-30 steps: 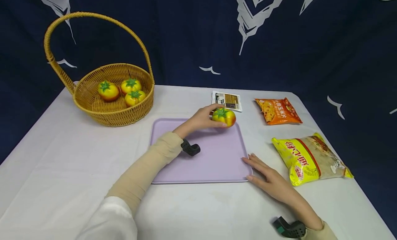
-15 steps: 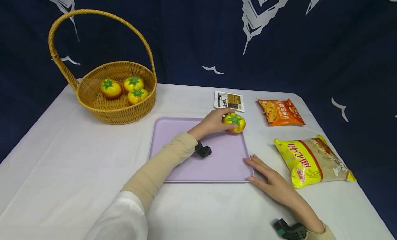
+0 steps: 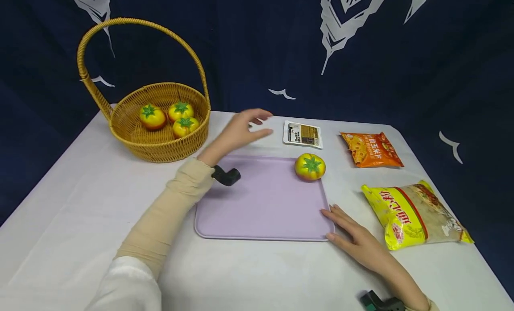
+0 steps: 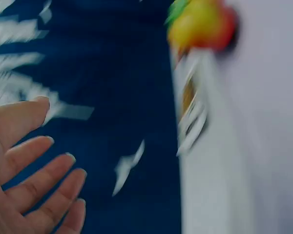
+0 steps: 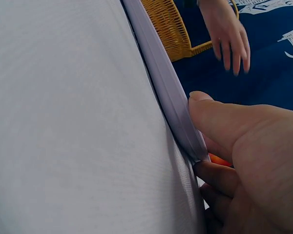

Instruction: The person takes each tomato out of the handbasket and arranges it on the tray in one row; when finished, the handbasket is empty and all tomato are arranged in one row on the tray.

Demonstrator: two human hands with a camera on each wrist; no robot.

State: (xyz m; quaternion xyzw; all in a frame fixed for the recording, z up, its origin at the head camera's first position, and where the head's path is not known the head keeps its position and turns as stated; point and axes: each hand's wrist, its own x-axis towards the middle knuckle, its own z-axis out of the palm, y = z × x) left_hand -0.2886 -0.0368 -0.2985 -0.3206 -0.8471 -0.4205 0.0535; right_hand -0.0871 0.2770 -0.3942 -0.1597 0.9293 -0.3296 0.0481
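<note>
A yellow-red tomato [image 3: 310,167] with a green leafy top rests on the far right corner of the lilac tray [image 3: 261,213]. My left hand [image 3: 245,129] hovers above the far left part of the tray, holding nothing, its fingers spread and loosely bent. In the left wrist view, that same hand [image 4: 36,168] is away from the blurred tomato [image 4: 200,24]. The fingertips and thumb of my right hand [image 3: 359,242] touch the tray's near right corner. Up close, the right thumb [image 5: 219,114] lies along the tray rim [image 5: 163,83]; the other fingers are partly hidden.
A wicker basket [image 3: 160,153] with a tall handle holds several tomatoes [image 3: 152,117] at the back left. Behind the tray lies a small flat packet [image 3: 303,134]. An orange snack bag [image 3: 371,149] and a larger yellow pasta bag [image 3: 415,215] lie on the right.
My left hand carried the tomato right, let go of it at the tray's far right corner, then moved back left. My right hand stayed at the near right corner.
</note>
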